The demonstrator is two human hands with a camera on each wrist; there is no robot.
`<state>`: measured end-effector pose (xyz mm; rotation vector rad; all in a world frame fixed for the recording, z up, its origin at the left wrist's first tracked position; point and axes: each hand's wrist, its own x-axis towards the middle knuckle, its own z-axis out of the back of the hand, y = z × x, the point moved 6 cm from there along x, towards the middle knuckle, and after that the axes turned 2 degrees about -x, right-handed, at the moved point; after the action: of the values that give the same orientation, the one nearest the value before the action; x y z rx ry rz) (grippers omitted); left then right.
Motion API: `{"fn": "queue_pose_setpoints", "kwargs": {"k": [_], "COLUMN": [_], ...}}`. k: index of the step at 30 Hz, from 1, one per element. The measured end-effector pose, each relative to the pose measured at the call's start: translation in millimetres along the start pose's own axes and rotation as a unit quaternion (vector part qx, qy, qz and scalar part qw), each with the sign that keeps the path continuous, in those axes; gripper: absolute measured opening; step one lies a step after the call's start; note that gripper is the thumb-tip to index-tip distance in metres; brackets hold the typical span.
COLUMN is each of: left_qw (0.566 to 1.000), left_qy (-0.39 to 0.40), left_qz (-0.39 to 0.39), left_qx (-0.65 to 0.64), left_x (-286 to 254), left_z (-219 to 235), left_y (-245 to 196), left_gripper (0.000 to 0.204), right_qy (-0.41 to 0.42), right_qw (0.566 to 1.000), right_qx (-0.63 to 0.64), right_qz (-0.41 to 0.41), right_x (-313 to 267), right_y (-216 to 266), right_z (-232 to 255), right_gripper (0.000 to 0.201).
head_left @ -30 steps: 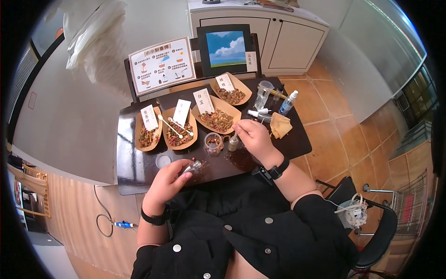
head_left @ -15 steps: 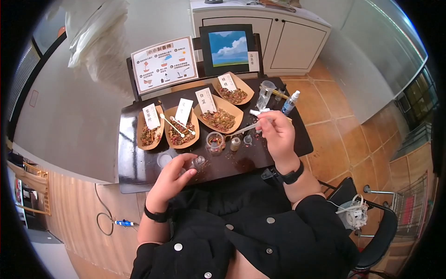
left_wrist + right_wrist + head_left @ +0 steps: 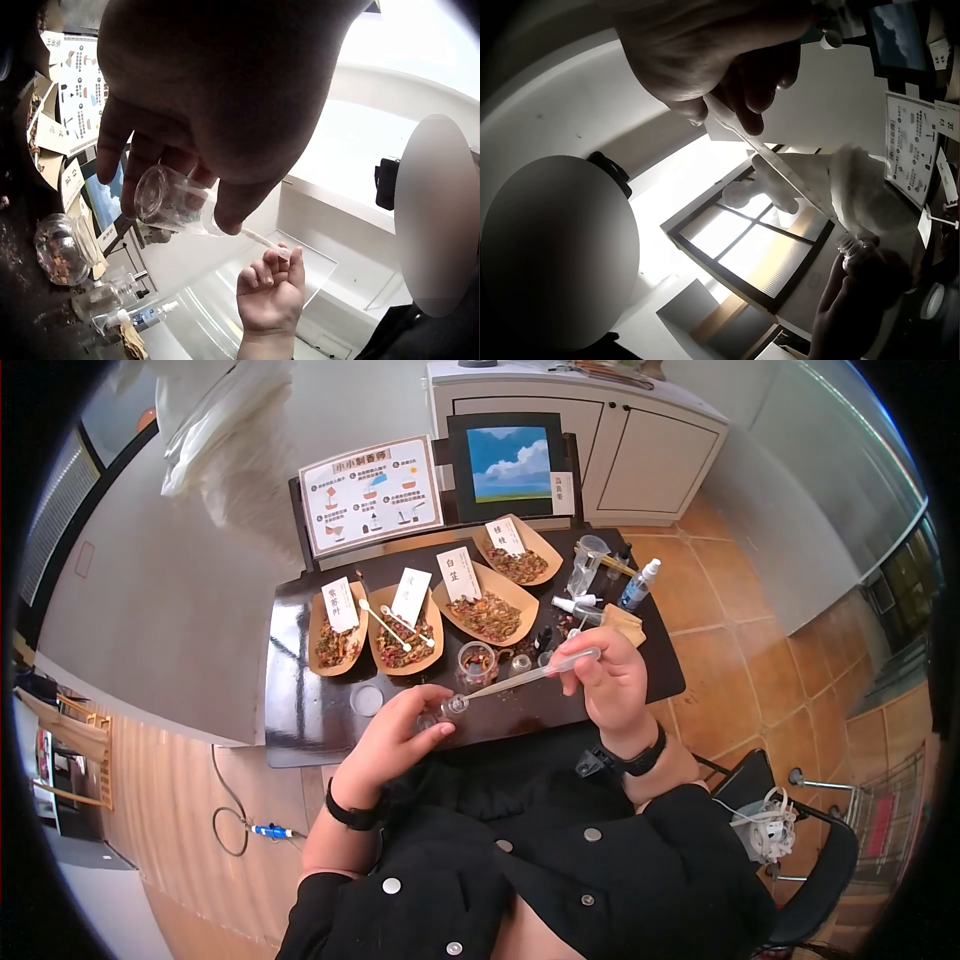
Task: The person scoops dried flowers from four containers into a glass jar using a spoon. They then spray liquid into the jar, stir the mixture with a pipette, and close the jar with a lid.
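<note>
My left hand [image 3: 400, 735] holds a small clear glass bottle [image 3: 176, 199] between thumb and fingers, its mouth facing up. In my right hand [image 3: 612, 685], thumb and fingers pinch the bulb end of a translucent plastic dropper [image 3: 530, 675]. The dropper slants down to the left, its tip right at the bottle's mouth in the head and right wrist views. Just beyond it stand a clear jar [image 3: 477, 665] of dried bits and another small glass bottle [image 3: 520, 664]. A round white lid [image 3: 366, 700] lies left of my left hand.
Paper trays [image 3: 405, 655] of dried plant bits with label cards line the dark table [image 3: 310, 735]. A measuring cup [image 3: 587, 565], a spray bottle [image 3: 640, 585] and a folded tan cloth [image 3: 625, 624] are at the right. Behind stand an instruction sign [image 3: 370, 495] and a framed picture [image 3: 512, 465].
My right hand has lifted the dropper from the small bottle on the table, and the tip has swung left to the bottle in my left hand. That bottle has tipped more upright.
</note>
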<state>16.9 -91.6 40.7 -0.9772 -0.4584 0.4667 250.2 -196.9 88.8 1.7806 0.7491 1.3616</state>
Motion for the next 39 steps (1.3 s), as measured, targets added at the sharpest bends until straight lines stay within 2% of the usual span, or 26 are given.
{"fn": "queue_pose_setpoints", "kwargs": {"k": [4, 6, 7, 8, 10, 14, 17, 18, 20, 21, 22, 25, 26, 28, 39], "left_qw": [1.0, 1.0, 1.0, 1.0, 1.0, 1.0, 0.999, 0.999, 1.0, 1.0, 1.0, 1.0, 1.0, 1.0, 0.999], "left_qy": [0.002, 0.005, 0.005, 0.005, 0.005, 0.006, 0.004, 0.003, 0.004, 0.004, 0.005, 0.008, 0.009, 0.011, 0.02], "left_qz": [-0.002, -0.006, -0.006, -0.007, -0.009, -0.021, -0.024, -0.027, -0.017, -0.005, -0.006, -0.006, -0.003, 0.001, 0.003], "left_qx": [0.003, 0.006, 0.006, 0.008, 0.011, 0.012, 0.023, 0.03, 0.023, 0.017, 0.017, 0.006, 0.009, 0.012, 0.03], "left_x": [-0.6, -0.3, -0.2, -0.1, -0.3, -0.6, -0.8, -0.9, -1.1, -1.1, -1.0, -1.0, -1.1, -1.1, 0.6], "left_z": [-0.8, -0.7, -0.6, -0.6, -1.0, -1.3, 0.2, 0.6, 0.7, 0.6, 0.3, -0.9, -1.2, -1.4, -2.6], "left_y": [0.8, -1.4, -1.8, -2.5, -2.0, -2.5, -5.6, -6.8, -7.2, -6.1, -5.1, -2.2, -1.8, -1.5, -4.1], "left_gripper": [0.04, 0.04, 0.04, 0.04, 0.04, 0.04, 0.04, 0.039, 0.039, 0.039, 0.039, 0.039, 0.039, 0.039, 0.039], "right_qy": [0.02, 0.03, 0.039, 0.039, 0.053, 0.036, -0.044, -0.044, -0.11, -0.133, -0.133, -0.124, -0.124, -0.079, -0.065], "right_qw": [0.999, 0.994, 0.991, 0.991, 0.983, 0.982, 0.99, 0.99, 0.983, 0.974, 0.974, 0.933, 0.933, 0.907, 0.901], "right_qx": [0.003, -0.104, -0.131, -0.131, -0.169, -0.179, -0.116, -0.116, -0.129, -0.156, -0.157, -0.327, -0.327, -0.408, -0.428], "right_qz": [-0.05, -0.007, -0.014, -0.014, 0.046, 0.05, 0.067, 0.067, 0.067, 0.096, 0.096, 0.081, 0.081, 0.062, 0.025], "right_x": [-2.1, -1.5, -0.6, 0.2, 1.3, 0.8, 1.6, 2.0, 1.5, 4.2, 5.8, 11.0, 12.3, 15.1, 17.1], "right_y": [-4.0, -1.8, 2.7, 2.1, 7.1, 10.9, 16.0, 16.1, 15.0, 16.4, 14.4, 12.2, 10.6, 1.2, -11.8], "right_z": [-6.4, -8.1, -8.2, -7.2, -8.2, -2.8, 12.6, 16.6, 34.3, 37.4, 39.2, 35.2, 34.7, 29.6, 24.4], "right_gripper": [0.023, 0.021, 0.018, 0.018, 0.016, 0.016, 0.016, 0.016, 0.015, 0.014, 0.014, 0.017, 0.017, 0.018, 0.02]}}
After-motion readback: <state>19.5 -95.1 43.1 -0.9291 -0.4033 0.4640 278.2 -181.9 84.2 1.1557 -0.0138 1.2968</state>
